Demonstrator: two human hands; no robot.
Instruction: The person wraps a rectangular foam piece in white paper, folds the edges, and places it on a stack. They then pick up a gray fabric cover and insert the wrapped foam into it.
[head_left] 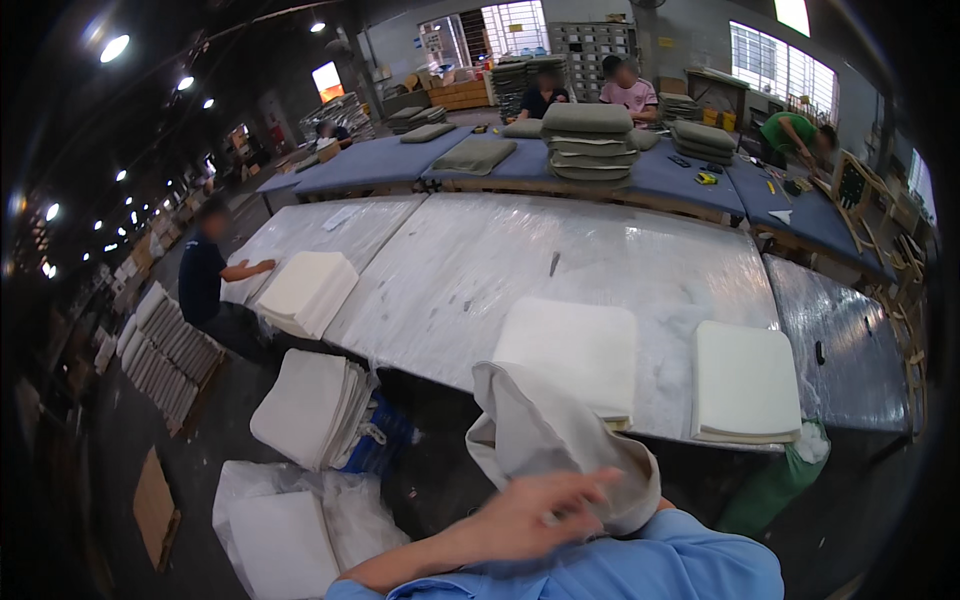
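Observation:
A grey-beige fabric cover (pixel 535 420) hangs bunched before me, its open mouth toward my chest. Over its near side, my left hand (pixel 545 510) reaches across from the lower left, blurred by motion; the fingers look stretched out and apart. My right hand is hidden behind or inside the cover; only a bit of skin at the end of the blue sleeve (pixel 700 555) shows. Just beyond the cover, a white foam cushion pad (pixel 575 345) lies near the table's front edge. Another white pad stack (pixel 745 380) sits to its right.
The plastic-wrapped table (pixel 450 260) spans ahead. White pads (pixel 310 290) stand on its left, near a co-worker (pixel 215 270). More pads (pixel 305 405) and a plastic bag (pixel 350 520) are at my left. A green sack (pixel 775 490) hangs right. Covered cushions (pixel 588 120) stand on blue tables beyond.

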